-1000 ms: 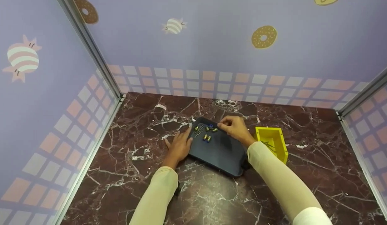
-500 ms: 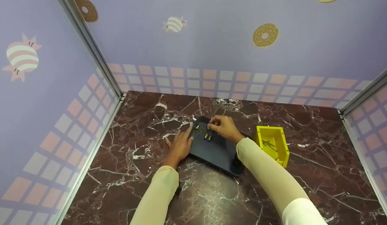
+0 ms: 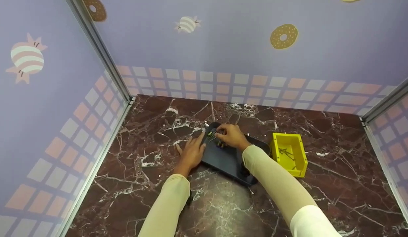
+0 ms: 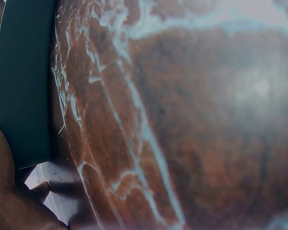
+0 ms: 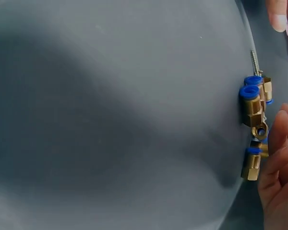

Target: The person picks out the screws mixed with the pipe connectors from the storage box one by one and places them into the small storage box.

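A dark grey tray lies at an angle on the marble-patterned surface. My left hand rests along its left rim, fingers extended. Several thin threaded eye screws lie near the tray's far left corner. Beside them are several brass fittings with blue collars, partly hidden by the right hand in the head view. My right hand reaches over the tray, thumb and fingers bent toward one another. Its fingertips are right at the brass ring of one eye screw; I cannot tell whether they grip it.
A yellow bin stands right of the tray, with several screws inside. Patterned purple walls enclose the back and both sides. The right forearm crosses the tray's right end.
My right hand has moved left across the tray, from the fittings at its far edge to the eye screws. The left hand has stayed at the rim.
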A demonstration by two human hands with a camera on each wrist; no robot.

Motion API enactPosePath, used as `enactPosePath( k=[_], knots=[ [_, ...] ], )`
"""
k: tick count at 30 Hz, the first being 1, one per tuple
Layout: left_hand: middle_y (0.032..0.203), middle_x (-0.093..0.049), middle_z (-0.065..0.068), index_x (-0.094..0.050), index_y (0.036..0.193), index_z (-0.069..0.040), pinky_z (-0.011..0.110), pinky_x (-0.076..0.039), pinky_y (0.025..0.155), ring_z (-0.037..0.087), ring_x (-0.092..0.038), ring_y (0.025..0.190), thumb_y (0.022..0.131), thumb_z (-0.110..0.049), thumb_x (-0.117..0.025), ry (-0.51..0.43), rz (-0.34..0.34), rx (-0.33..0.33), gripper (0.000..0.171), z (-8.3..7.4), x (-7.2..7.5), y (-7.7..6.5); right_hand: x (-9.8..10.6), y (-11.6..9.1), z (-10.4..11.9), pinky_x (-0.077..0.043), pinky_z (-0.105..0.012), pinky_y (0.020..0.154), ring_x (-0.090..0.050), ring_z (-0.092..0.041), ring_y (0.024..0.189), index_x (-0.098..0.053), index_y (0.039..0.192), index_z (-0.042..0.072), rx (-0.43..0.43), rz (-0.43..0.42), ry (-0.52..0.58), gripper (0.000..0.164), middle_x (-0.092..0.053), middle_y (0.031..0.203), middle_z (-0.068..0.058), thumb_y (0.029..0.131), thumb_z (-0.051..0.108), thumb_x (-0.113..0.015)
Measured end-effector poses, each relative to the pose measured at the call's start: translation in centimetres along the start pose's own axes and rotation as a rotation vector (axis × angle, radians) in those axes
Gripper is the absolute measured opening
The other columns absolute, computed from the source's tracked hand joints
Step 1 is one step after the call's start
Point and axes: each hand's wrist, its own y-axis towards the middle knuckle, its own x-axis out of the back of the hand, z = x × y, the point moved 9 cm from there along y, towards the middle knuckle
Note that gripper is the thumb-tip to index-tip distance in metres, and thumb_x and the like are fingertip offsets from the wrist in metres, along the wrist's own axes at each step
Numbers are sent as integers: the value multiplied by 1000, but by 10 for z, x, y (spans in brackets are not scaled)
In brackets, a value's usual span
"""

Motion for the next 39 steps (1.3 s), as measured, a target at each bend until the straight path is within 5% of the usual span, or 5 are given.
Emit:
enactPosePath(
  k=[19,28,39],
  knots=[
    [156,-50,-4,-29,161,-41,79,4,117,27,-28,156,109,-45,-43,9,-16,-8,54,-5,0,1,-21,1,-11,-56,-27,53,-67,-7,51,-75,122,15,-92,44,-65,35,-74,68,1,88,19,-75],
    [155,-51,-6,-29,160,-43,79,3,117,26,-29,156,109,-43,-44,20,-22,-5,54,-4,0,0,-21,1,-10,-56,-33,61,-67,-8,56,-79,109,20,-111,29,-102,22,-73,71,5,88,20,-78],
    [155,-51,-4,-29,161,-42,80,2,116,28,-30,155,109,-42,-45,-8,-25,-13,54,-2,4,-2,-25,2,-1,-54,-35,65,-64,-12,67,-79,88,21,-16,56,-196,7,-73,78,5,93,26,-77]
  ],
)
